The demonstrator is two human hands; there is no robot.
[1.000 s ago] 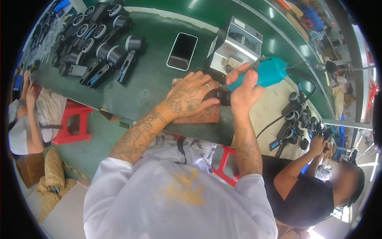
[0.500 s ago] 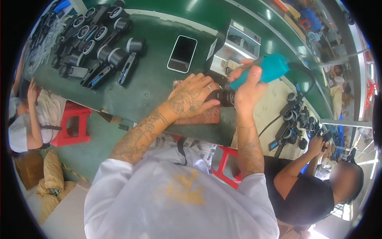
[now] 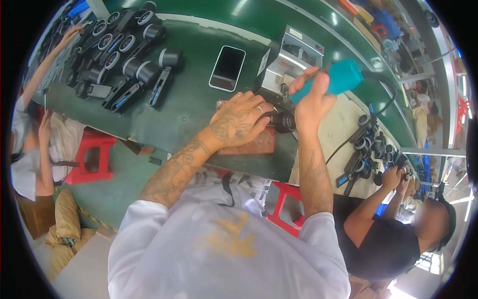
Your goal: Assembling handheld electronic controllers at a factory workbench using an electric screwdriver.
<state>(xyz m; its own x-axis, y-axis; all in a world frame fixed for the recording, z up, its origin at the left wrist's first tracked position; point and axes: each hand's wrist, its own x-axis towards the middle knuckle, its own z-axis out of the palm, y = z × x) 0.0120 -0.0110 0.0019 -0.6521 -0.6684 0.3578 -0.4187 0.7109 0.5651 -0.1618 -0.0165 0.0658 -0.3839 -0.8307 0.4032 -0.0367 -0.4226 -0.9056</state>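
My left hand (image 3: 240, 122) lies over a reddish-brown pad (image 3: 254, 144) at the bench's front edge. Its fingers close around a black part with a round, slotted end (image 3: 285, 122) that sticks out to the right; the rest of that part is hidden under the hand. In my right hand (image 3: 314, 102) is a teal electric screwdriver (image 3: 344, 77), tilted, its cable running off the back end. The screwdriver's front end points left and down, close to the front of a grey metal screw feeder (image 3: 294, 62). The tip is too small to make out.
A phone (image 3: 227, 68) lies left of the feeder. Several black assemblies with round ends (image 3: 124, 60) are piled at the far left, others (image 3: 366, 149) at the right on a pale sheet. Co-workers sit on both sides. Red stools (image 3: 92, 155) stand below the bench.
My right hand and the screwdriver have shifted slightly right, away from the black part. My left hand stays nearly in place. The left co-worker's arm has reached up to the piled parts.
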